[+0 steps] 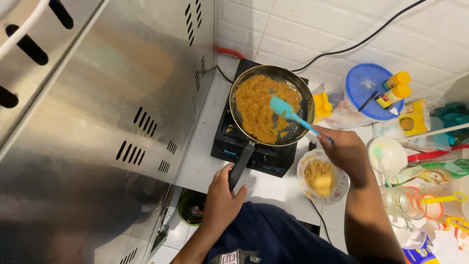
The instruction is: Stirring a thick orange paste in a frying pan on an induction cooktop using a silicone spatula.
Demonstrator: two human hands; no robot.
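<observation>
**Inspector:** State the step in hand.

**Assistant:** Stirring, by the look of it. The left hand is closed around the black handle of the frying pan, steadying it on the single-burner stove. The right hand is closed on the shaft of a blue spatula, whose blade lies inside the pan on the orange-brown food.

**Inspector:** Where does the food sit relative to the pan?

**Assistant:** It fills the left and centre of the pan; the right side of the pan floor shows dark and mostly bare. The spatula blade rests at the food's right edge.

**Inspector:** And the hands, relative to the pan?

**Assistant:** The left hand is below the pan, at the handle's end. The right hand is below and to the right of the pan, just outside its rim, above a patterned plate holding a yellow-brown portion on the counter.

**Inspector:** What would the next move call for?

**Assistant:** In judgement, a firm hold on the handle while the blade sweeps across the food, kept low so nothing spills over the rim.
</observation>
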